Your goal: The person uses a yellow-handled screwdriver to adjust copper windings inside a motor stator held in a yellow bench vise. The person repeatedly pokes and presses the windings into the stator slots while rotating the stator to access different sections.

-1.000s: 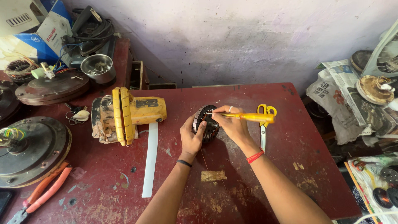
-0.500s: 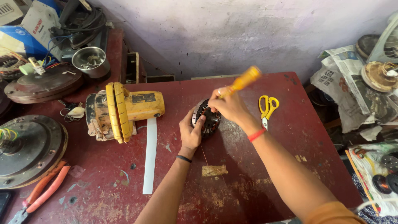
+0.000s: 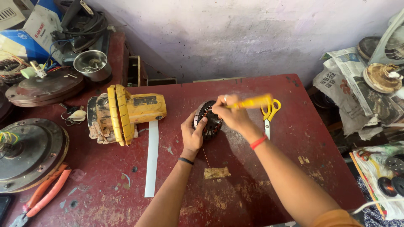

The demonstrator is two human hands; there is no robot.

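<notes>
A dark round motor stator (image 3: 209, 120) stands on edge on the red table (image 3: 235, 185). My left hand (image 3: 192, 135) grips it from the near left side. Over the stator's top my right hand (image 3: 233, 113) holds a yellow-handled screwdriver (image 3: 251, 102), handle pointing right, tip hidden at the stator. A red band is on my right wrist and a black band on my left.
Yellow-handled scissors (image 3: 269, 114) lie just right of my hands. A yellow power tool (image 3: 126, 111) and a white strip (image 3: 151, 157) lie to the left. Orange pliers (image 3: 42, 196), a fan motor housing (image 3: 29, 151) and a steel bowl (image 3: 91, 64) sit far left. Newspaper and fan parts (image 3: 370, 84) are at right.
The screwdriver handle swung up to a steep tilt, then came back down to lie nearly level pointing right. My left hand kept its grip on the stator. The view shifted slightly.
</notes>
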